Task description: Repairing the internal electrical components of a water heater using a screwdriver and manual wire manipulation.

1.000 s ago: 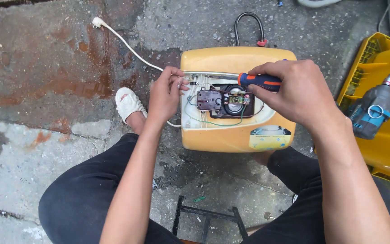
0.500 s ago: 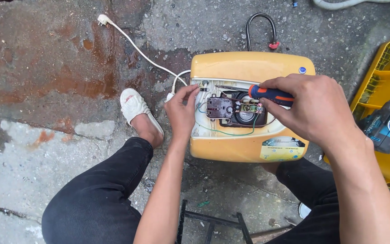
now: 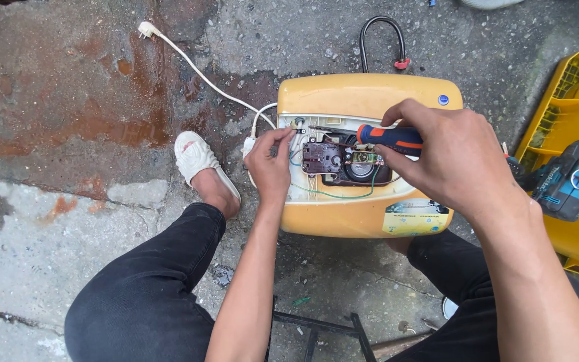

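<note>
Only one view here, looking down from the head. A yellow water heater (image 3: pixel 370 214) lay on the concrete floor (image 3: pixel 68 121) a bit right of the frame's middle, its cover off so the wiring inside (image 3: pixel 346 161) showed. The right hand (image 3: pixel 454 157) came in from the lower right and was wrapped around a screwdriver (image 3: pixel 390 136) with a blue and orange handle, fingers curled tight on it, shaft pointing left across the open part. The left hand (image 3: pixel 269 164) sat at the left edge of that opening, fingertips pinched together on something small, too tiny to tell what, maybe a wire end.

A white power cord (image 3: pixel 202 80) ran from the heater's left side up to a plug (image 3: pixel 145 28) in the upper left. A black hose loop (image 3: pixel 383 40) poked out above the heater at the top. On the right edge sat a yellow crate (image 3: pixel 564 100) with a cordless drill (image 3: pixel 571 177) in it. The person wore black trousers (image 3: pixel 142 295) and a white slipper (image 3: pixel 196 157), which was just left of the heater. A black metal frame (image 3: pixel 316 328) showed at the bottom centre.
</note>
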